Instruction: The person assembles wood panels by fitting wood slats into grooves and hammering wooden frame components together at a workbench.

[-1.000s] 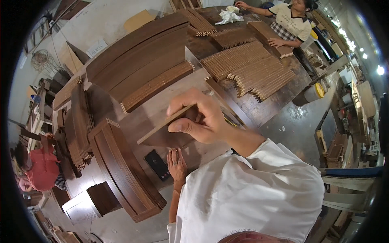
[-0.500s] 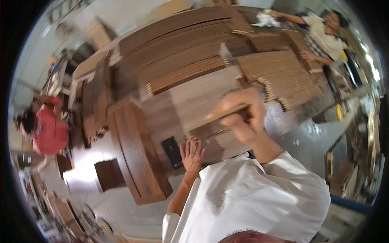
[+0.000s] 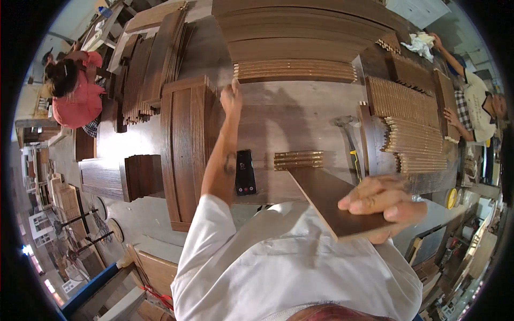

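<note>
My right hand (image 3: 383, 206) grips a thin brown wooden board (image 3: 326, 198) by its right end, in front of my shirt. The board is tilted, its broad face showing and its far corner close to a small stack of wooden pieces (image 3: 299, 160). My left arm stretches forward across the table. At its end, my left hand (image 3: 231, 101) has curled fingers and reaches the left front corner of a long stack of boards (image 3: 294, 72). What is between those fingers, if anything, is hidden. A black phone (image 3: 245, 172) lies right of my left forearm.
A hammer (image 3: 350, 144) with a black and yellow handle lies on the table (image 3: 326, 99). Stacked short boards (image 3: 412, 123) stand to the right, a panelled wooden piece (image 3: 184, 150) to the left. One person (image 3: 77, 93) is at the far left, another (image 3: 476, 99) at the right.
My left hand has left the tabletop beside the phone and moved forward to the long stack. My right hand has drawn the board nearer and to the right, turning its broad face up.
</note>
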Motion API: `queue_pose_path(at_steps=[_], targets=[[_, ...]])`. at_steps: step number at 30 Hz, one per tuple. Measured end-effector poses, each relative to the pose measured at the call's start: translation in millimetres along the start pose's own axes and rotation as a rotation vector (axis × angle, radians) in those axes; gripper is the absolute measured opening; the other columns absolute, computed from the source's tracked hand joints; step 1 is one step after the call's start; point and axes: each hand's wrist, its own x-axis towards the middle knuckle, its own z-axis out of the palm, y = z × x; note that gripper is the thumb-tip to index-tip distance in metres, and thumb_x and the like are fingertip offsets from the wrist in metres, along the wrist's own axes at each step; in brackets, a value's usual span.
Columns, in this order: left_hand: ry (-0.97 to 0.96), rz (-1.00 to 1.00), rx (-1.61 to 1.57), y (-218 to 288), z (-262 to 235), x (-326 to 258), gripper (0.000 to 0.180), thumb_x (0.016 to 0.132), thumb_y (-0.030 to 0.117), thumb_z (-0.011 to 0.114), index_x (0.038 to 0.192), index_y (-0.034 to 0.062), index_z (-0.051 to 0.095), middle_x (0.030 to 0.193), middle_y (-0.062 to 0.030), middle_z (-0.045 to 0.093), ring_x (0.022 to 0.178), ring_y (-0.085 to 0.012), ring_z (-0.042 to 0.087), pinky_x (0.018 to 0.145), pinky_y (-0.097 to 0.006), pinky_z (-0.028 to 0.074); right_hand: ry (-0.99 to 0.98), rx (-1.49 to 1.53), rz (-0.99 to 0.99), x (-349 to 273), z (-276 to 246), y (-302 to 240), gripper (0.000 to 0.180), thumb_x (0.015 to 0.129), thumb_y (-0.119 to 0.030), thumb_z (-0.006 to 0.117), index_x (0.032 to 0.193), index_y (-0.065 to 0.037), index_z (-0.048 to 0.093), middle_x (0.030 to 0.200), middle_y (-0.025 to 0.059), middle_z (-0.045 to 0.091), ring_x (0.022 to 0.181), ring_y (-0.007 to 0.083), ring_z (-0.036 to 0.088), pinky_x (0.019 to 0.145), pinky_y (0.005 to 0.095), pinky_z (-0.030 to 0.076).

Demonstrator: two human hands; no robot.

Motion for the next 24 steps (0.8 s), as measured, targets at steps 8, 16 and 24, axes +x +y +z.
queue_pose_path(at_steps=[8,16,24], targets=[[-0.058,-0.794,-0.573,-9,56,41,0.017,0.082,0.006,0.069,0.093,0.0036,0.056,0.071,-0.0062,0.053,0.05,-0.016,0.046,0.043,-0.03,0.036,-0.037,0.024,0.02,1,-13,6,0.054,0.075,-0.009,0.076,0.11,-0.001,0.036,0.1,0.0312,0.061,0.078,0.0403,0.068,0.053,0.0403,0.059],[0.011,-0.967,-0.839,18,70,-23,0.03,0.08,-0.008,0.06,0.105,0.004,0.05,0.083,-0.008,0.059,0.067,-0.0176,0.059,0.053,-0.026,0.044,0.275,-0.044,0.042,-19,16,-1,0.047,0.084,-0.012,0.071,0.118,0.0,0.04,0.093,0.0277,0.061,0.074,0.0345,0.065,0.064,0.043,0.058],[0.013,-0.434,-0.751,43,47,-48,0.021,0.082,0.012,0.073,0.077,-0.005,0.062,0.069,-0.0046,0.057,0.061,-0.0154,0.052,0.061,-0.027,0.045,0.381,-0.082,0.023,-13,40,-12,0.028,0.092,-0.008,0.059,0.112,0.001,0.042,0.082,0.0252,0.064,0.066,0.0333,0.066,0.058,0.0412,0.058]])
